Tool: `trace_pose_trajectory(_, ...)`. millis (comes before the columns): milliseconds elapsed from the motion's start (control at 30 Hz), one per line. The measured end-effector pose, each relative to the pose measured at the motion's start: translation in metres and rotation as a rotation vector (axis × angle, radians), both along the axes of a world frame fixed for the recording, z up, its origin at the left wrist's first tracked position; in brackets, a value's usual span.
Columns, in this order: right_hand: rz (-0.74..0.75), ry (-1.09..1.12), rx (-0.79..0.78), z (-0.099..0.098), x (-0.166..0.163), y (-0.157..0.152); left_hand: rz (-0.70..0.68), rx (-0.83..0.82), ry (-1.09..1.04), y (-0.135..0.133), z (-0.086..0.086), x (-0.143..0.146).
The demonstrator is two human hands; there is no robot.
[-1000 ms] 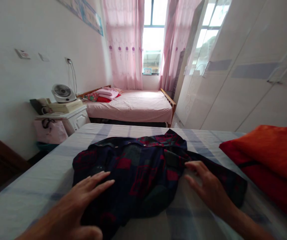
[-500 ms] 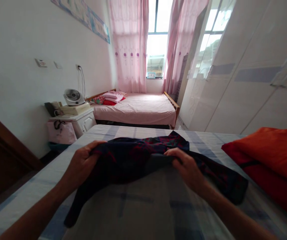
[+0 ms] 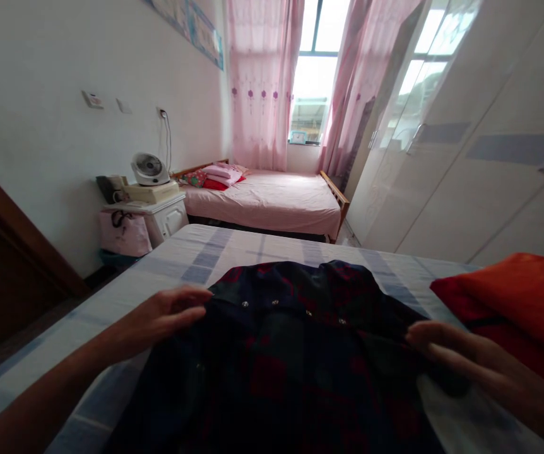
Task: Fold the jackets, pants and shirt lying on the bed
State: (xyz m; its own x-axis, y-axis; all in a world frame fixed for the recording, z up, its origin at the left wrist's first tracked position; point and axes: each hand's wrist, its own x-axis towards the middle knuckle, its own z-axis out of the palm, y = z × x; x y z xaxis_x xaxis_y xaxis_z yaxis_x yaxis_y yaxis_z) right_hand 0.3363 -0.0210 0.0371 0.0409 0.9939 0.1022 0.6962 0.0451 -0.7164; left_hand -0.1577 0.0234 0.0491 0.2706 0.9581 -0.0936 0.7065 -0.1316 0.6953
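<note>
A dark shirt (image 3: 272, 353) with navy, green and red patches lies spread over the bed in front of me, with several small shiny buttons in a row across its upper part. My left hand (image 3: 170, 315) is at the shirt's upper left edge, fingers stretched out and thumb apart, the fingertips at the cloth. On the other side, my right hand (image 3: 475, 359) rests by the right sleeve area, its fingers extended and somewhat blurred. Neither hand visibly grips the cloth. The shirt's lower end runs out of view at the bottom.
The bed has a white and blue striped sheet (image 3: 206, 255). Folded orange and red cloth (image 3: 527, 290) lies at the right. Beyond stand a pink-covered bed (image 3: 272, 195), a white cabinet (image 3: 172, 217) with a fan (image 3: 150, 168), and a tall white wardrobe (image 3: 447, 183).
The shirt, bunched and held up by both hands before, now lies spread with its buttons showing. Both hands have let go of it, and the right hand has moved outward to the right.
</note>
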Motion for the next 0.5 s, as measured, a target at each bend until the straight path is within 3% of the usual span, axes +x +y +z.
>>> trace_pose_trajectory(100,-0.005,-0.139,0.013,-0.006,-0.004,0.041,0.201,0.264,0.270,0.043,-0.020,-0.007)
trace_pose_trajectory(233,-0.098,-0.229,0.108,-0.028,-0.022,0.076,0.175,0.180,0.400,0.057,-0.046,-0.013)
trace_pose_trajectory(300,-0.108,-0.243,0.124,-0.039,-0.028,0.085,0.108,0.129,0.344,0.047,-0.043,-0.011)
trace_pose_trajectory(433,-0.065,-0.194,-0.027,-0.049,-0.025,0.095,-0.061,-0.048,0.114,0.023,-0.016,-0.009)
trace_pose_trajectory(500,-0.090,-0.190,-0.045,-0.051,-0.020,0.100,-0.044,-0.084,0.056,0.021,-0.010,-0.011)
